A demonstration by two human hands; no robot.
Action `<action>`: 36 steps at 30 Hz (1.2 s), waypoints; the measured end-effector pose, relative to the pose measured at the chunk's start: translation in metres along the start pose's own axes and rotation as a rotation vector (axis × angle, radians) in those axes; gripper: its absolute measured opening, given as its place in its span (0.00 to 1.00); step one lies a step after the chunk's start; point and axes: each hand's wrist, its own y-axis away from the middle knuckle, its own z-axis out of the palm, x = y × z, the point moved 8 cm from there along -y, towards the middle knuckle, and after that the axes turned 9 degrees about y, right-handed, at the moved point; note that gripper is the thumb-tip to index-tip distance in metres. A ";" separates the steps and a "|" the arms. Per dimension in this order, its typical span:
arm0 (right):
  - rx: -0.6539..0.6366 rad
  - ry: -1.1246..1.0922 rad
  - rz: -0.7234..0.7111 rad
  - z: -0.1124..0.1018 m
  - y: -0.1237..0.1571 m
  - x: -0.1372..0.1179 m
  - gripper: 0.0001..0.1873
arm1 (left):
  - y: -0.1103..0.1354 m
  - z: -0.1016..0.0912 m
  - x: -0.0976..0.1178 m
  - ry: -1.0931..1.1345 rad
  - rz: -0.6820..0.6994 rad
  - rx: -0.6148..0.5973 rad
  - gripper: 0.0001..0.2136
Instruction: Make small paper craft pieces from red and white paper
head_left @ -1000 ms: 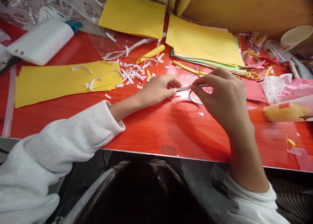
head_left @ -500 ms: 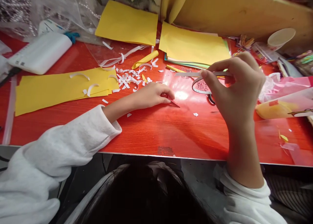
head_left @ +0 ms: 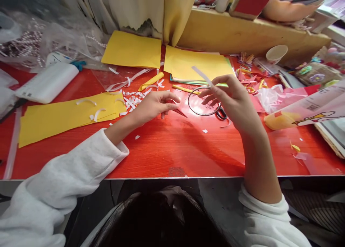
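Note:
Pinched in my left hand is a small red folded paper piece, its pointed tip facing right. My right hand is closed on a thin roll of tape, a nearly used-up ring with a pale strip sticking up from it to the left. The ring hangs above the table, apart from the red paper. Black scissors handles show just below the right hand; the rest of the scissors is hard to make out. White paper scraps lie beside and behind my left hand.
Yellow paper strips lie at the left below a white power bank. Yellow sheets and a paper stack are at the back. A paper cup and a printed plastic bag stand at the right.
The right hand has come left and lower, nearer the left hand, with the tape ring turned to show its full circle. The tape strip points up now. The camera view has tilted up.

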 end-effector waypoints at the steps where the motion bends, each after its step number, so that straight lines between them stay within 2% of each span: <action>1: -0.014 0.002 -0.010 0.002 -0.001 0.000 0.11 | 0.000 -0.001 0.001 0.007 0.003 0.017 0.07; 6: 0.050 0.069 -0.065 0.000 -0.002 -0.005 0.14 | 0.001 -0.003 0.007 0.007 0.032 0.009 0.06; 8: -0.012 -0.008 -0.030 0.002 -0.001 -0.004 0.14 | 0.001 -0.005 0.008 -0.005 0.029 0.017 0.06; 10: -0.129 -0.086 0.018 0.009 0.001 -0.006 0.13 | 0.001 -0.008 0.009 -0.006 0.014 0.040 0.06; 14: -0.337 -0.102 0.054 0.024 0.007 -0.010 0.15 | 0.003 -0.008 0.012 0.014 -0.006 0.056 0.05; 20: -0.267 -0.047 -0.044 0.021 0.006 -0.016 0.15 | 0.003 -0.008 0.015 0.036 0.007 0.038 0.02; 26: -0.398 -0.157 -0.027 0.029 0.013 -0.022 0.10 | 0.001 -0.012 0.008 0.064 -0.005 0.089 0.02; 29: -0.435 -0.192 0.009 0.037 0.013 -0.019 0.10 | 0.002 -0.012 0.010 0.093 0.034 0.096 0.04; 33: -0.559 -0.194 0.058 0.053 0.017 -0.016 0.18 | 0.004 -0.015 0.015 0.107 0.078 0.125 0.06; 36: -0.626 -0.198 0.088 0.060 0.020 -0.016 0.18 | 0.004 -0.014 0.015 0.108 0.064 0.134 0.08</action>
